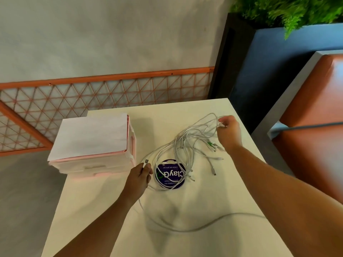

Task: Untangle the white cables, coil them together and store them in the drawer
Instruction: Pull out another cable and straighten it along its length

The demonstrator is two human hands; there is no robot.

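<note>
Pale table (104,201) against a grey wall with an orange lattice rail, and an orange bench off to the right. From the head view, the white cables (193,143) sit in one loose knot mid-table, partly over a round blue sticker (169,176). They're well apart from the little drawer unit (92,164) at the far-left corner.

The left hand (139,177) has its fingers curled round one cable just below its plug (146,161). The right hand (229,132) pinches another plug at the top of the knot, thumb and fingertips together.

My take on doing this bit well: anchor one end and feed the other plug back through the loops instead of yanking (pulling both ways only tightens it). Free one cable fully before coiling.

Hard to tell how many cables there are, whether both hands hold the same one, or whether any drawer is open (the fronts are washed out). One cable runs off the right table edge, its end out of sight.
</note>
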